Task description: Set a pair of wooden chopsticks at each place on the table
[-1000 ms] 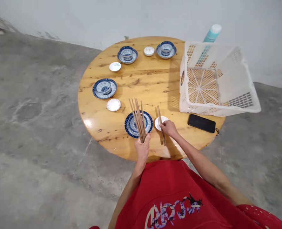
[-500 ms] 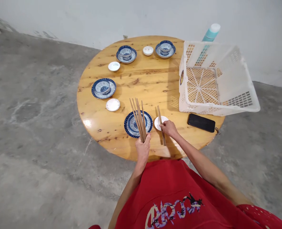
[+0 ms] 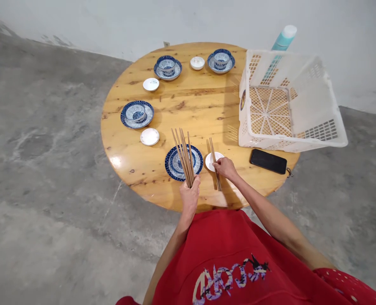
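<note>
My left hand point(image 3: 190, 192) is closed round the lower ends of several brown chopsticks point(image 3: 185, 163), which fan out upward over a blue-and-white plate with a bowl point(image 3: 171, 165). To the right, my right hand point(image 3: 225, 167) pinches a pair of chopsticks point(image 3: 216, 169) near their middle. These chopsticks pass over a small white dish point(image 3: 210, 161), and their shadow falls on the table beside them. Whether they touch the dish or the table I cannot tell.
Round the wooden table point(image 3: 188, 110) stand more bowls on plates point(image 3: 137, 114), point(image 3: 168, 67), point(image 3: 221, 61) and small white dishes point(image 3: 150, 137). A white plastic basket point(image 3: 270, 142) stands at the right, a black phone point(image 3: 268, 161) in front of it. Behind the basket rises a turquoise bottle point(image 3: 283, 39).
The view has shifted slightly, so the table sits a little higher in the picture. Both hands keep their grips, and the right-hand chopsticks have barely moved.
</note>
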`<state>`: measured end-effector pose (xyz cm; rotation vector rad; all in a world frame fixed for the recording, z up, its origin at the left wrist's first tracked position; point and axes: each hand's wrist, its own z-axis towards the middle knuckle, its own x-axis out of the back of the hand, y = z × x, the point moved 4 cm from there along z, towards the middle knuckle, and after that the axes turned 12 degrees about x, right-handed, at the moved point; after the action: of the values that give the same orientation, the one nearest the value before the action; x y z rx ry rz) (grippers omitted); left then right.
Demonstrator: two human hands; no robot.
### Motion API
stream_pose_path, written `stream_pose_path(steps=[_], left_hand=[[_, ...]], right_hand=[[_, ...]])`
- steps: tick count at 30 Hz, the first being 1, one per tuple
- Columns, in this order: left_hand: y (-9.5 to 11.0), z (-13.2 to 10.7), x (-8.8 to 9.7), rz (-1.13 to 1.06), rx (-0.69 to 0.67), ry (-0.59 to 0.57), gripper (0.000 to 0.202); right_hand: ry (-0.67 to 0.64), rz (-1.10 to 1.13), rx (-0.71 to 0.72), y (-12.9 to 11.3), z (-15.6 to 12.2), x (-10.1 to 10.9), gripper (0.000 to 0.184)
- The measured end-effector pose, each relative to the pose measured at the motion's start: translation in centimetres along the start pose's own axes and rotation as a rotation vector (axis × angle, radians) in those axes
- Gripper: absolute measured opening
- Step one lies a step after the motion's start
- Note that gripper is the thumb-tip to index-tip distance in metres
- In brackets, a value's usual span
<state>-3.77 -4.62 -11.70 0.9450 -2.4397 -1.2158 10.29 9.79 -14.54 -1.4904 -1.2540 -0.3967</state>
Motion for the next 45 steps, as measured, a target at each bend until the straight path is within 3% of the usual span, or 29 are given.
stream_pose_path(steps=[7,12,18,22,26,31,35,45], left_hand=[[0.4,-0.5,0.3,-0.008,0.009,0.003,0.033],[0.3,-1.2,0.4,0.026,0.043,-0.053,0.036],[-0.7,-2.8,0.0,0.065,0.167,-0.224,0.044],[-0.9,-3.5,0.2,0.077,0.174,-0.256,0.047],[-0.8,-3.6,1.2,0.041,0.153,-0.189,0.045],[-1.2,-3.7,3.2,-0.046,0.128,-0.09,0.041],[-2.0,-4.3,4.6,-0.086,0.137,-0.006,0.041],[-3.9,-6.2,5.9,-0.135,0.162,0.098,0.041]], right_hand=[[0.113,0.086,0.013,0.1,-1.6,1.8,0.026],[0.225,0.302,0.04,1.2,-5.9,2.5,0.028],[0.143,0.606,0.087,0.6,-11.7,0.0,0.03],[0.057,0.636,0.17,-1.1,-13.0,-0.8,0.03],[0.098,0.572,0.165,-0.5,-12.4,-0.5,0.029],[0.287,0.673,-0.013,4.5,-9.6,0.2,0.029],[0.301,0.726,-0.082,6.9,-6.6,-0.2,0.03],[0.215,0.83,-0.15,5.8,-2.8,-2.1,0.03]])
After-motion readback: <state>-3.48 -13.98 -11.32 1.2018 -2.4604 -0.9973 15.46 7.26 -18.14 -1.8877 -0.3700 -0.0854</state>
